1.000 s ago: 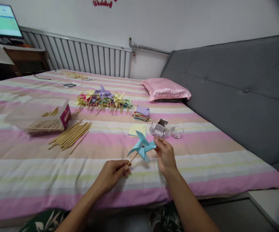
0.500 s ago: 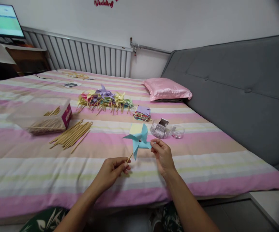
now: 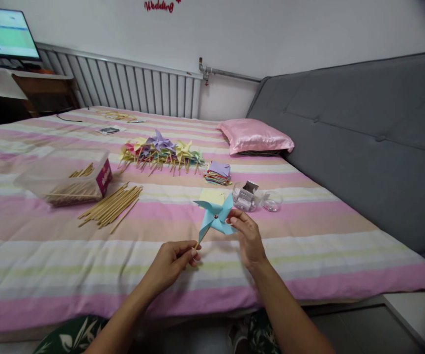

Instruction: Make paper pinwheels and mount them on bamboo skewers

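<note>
A light blue paper pinwheel on a thin wooden stick is held up over the striped bed. My left hand pinches the lower end of the stick. My right hand touches the right blade of the pinwheel with its fingertips. Just behind the pinwheel lies a yellow paper square.
On the bed lie loose wooden sticks, a clear box of sticks, a pile of finished pinwheels, stacked paper squares, two small clear containers and a pink pillow. A grey headboard is at the right.
The pinwheel's blades have turned under my right fingers, and the pinwheel has shifted slightly up and left, then back. My left hand has stayed on the stick.
</note>
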The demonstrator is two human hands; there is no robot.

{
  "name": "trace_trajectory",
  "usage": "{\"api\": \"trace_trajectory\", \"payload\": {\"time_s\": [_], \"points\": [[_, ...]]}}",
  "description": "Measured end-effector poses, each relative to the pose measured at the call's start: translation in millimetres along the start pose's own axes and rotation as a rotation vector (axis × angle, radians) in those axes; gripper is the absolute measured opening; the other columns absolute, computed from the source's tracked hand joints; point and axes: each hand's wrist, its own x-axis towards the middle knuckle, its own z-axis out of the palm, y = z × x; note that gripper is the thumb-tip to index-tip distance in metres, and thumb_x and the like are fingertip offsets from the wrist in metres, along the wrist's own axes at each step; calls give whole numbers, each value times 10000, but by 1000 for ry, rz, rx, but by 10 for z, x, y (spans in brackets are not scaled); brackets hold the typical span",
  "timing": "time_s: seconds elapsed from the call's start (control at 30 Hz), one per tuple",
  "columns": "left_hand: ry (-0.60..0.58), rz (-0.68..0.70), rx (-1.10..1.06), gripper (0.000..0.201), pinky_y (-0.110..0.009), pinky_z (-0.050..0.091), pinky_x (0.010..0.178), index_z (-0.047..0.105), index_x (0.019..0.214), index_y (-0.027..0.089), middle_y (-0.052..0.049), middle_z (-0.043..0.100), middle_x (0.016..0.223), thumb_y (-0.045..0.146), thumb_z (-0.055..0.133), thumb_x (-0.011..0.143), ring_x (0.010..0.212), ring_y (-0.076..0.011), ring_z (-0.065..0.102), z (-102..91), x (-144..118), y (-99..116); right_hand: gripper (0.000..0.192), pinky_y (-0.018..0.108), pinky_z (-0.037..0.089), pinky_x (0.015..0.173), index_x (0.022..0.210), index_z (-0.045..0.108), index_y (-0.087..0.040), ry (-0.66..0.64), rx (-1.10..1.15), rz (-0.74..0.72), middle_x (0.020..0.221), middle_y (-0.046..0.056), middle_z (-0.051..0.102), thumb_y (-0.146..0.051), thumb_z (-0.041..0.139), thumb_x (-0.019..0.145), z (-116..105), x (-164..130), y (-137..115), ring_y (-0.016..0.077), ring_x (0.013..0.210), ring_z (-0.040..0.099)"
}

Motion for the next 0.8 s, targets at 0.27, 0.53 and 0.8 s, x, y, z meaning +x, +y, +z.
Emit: {"api": "trace_trajectory", "payload": {"time_s": [0.27,0.53,0.8], "points": [[-80,42,27,277,-254,465,626,642,909,116,-50,668,730,336,504,811,643,-156,608,66,-8,-73,200,291,444,698,822,683,-184,-60,-20,63,771,20,676,-300,698,660,22,-27,70,166,716,592],[-78,30,13,288,-267,476,639,638,935,117,-47,662,734,336,493,817,641,-157,611,107,-5,-102,207,296,470,670,775,698,-168,8,-17,86,747,23,691,-310,720,628,33,-37,109,172,676,610],[-88,41,13,281,-266,478,634,641,924,121,-48,665,726,333,490,818,638,-156,613,108,-1,-115,209,293,458,616,723,700,-156,38,-52,100,663,16,674,-317,732,593,36,-29,101,159,596,580]]}}
